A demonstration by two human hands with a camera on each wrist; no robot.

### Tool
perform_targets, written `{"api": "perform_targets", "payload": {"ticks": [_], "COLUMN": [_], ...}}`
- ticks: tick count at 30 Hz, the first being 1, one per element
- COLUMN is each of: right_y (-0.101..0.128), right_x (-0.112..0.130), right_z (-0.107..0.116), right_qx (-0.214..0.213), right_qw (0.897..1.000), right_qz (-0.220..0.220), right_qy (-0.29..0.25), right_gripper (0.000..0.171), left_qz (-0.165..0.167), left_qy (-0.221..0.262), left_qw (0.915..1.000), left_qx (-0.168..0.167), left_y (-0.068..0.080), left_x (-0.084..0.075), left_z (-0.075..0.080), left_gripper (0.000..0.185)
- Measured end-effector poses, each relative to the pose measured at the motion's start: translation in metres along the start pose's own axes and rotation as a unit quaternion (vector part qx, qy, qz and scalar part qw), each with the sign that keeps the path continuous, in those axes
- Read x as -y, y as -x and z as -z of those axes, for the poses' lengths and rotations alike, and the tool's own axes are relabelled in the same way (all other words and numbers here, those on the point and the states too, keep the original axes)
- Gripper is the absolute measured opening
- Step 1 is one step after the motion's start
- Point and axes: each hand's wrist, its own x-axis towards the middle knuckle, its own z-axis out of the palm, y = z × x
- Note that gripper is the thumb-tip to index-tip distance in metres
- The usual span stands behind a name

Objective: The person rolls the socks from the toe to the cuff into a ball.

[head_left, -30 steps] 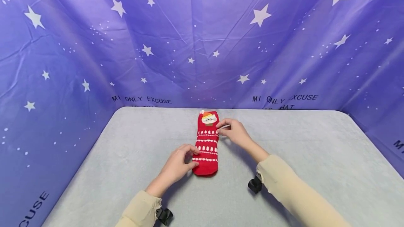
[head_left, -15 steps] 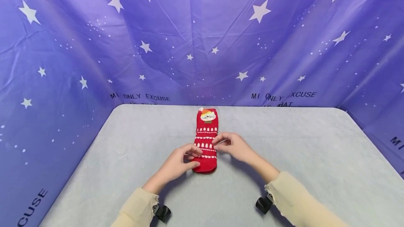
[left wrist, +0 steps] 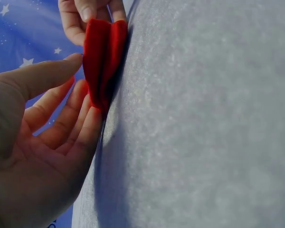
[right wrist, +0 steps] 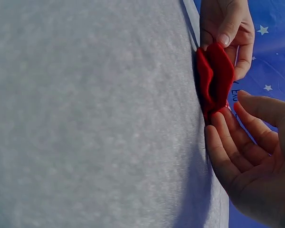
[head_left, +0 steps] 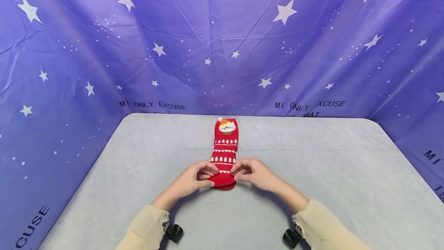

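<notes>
A red sock (head_left: 225, 153) with white tree and heart bands lies lengthwise on the grey table (head_left: 312, 173), its cat-face end (head_left: 227, 125) far from me. My left hand (head_left: 208, 176) pinches the near end's left corner. At the right corner, my right hand (head_left: 239, 173) pinches the same end. In the left wrist view the left hand (left wrist: 85, 88) has its thumb over and its fingers under the sock's edge (left wrist: 102, 52). The right wrist view shows the right hand (right wrist: 229, 105) gripping the sock (right wrist: 216, 76) the same way, lifting the end slightly off the table.
A blue star-printed cloth (head_left: 222, 49) walls the table at the back and on both sides. Black wrist cameras (head_left: 173, 232) (head_left: 289, 238) hang under both cream sleeves. Bare grey tabletop lies to the left and right of the sock.
My right hand has slid from the sock's far part, near the cat face, back to the near end opposite the left hand. The left hand has stayed at the near end.
</notes>
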Motion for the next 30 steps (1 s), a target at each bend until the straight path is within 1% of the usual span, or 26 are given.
{"api": "perform_targets", "payload": {"ticks": [3,8,11,14,16,19,23,27,29,30], "right_y": [0.001,0.002,0.001,0.001,0.000,-0.002,-0.003,-0.004,-0.004,-0.004], "right_x": [-0.001,-0.001,0.000,0.001,0.003,0.007,0.010,0.011,0.010,0.010], "right_z": [-0.001,-0.001,-0.003,-0.005,-0.007,-0.010,-0.014,-0.017,-0.019,-0.020], "right_qx": [0.003,0.010,0.009,0.007,0.004,-0.001,-0.009,-0.016,-0.025,-0.029], "right_qw": [1.000,0.999,0.999,0.996,0.992,0.984,0.973,0.960,0.956,0.956], "right_qz": [-0.011,-0.023,-0.016,0.001,0.012,0.028,0.039,0.054,0.059,0.059], "right_qy": [0.002,0.021,0.048,0.092,0.124,0.175,0.228,0.275,0.287,0.286], "right_gripper": [0.017,0.018,0.019,0.020,0.021,0.022,0.024,0.028,0.026,0.024], "left_qz": [0.008,0.015,0.021,0.022,0.019,0.016,0.014,0.011,0.014,0.016], "left_qy": [-0.003,-0.023,-0.050,-0.086,-0.110,-0.135,-0.151,-0.141,-0.130,-0.124], "left_qw": [0.9999,0.9995,0.9984,0.9959,0.9936,0.9906,0.9882,0.9897,0.9913,0.9921], "left_qx": [0.006,0.018,0.019,0.017,0.015,0.016,0.019,0.020,0.017,0.014], "left_y": [0.001,0.001,-0.001,-0.004,-0.006,-0.009,-0.010,-0.011,-0.011,-0.011], "left_x": [0.000,0.001,0.001,0.001,0.001,0.000,-0.002,-0.002,-0.001,0.000], "left_z": [0.000,0.001,0.001,0.000,-0.001,-0.002,-0.002,-0.001,0.000,0.000], "left_gripper": [0.036,0.038,0.038,0.036,0.035,0.034,0.033,0.030,0.024,0.021]}}
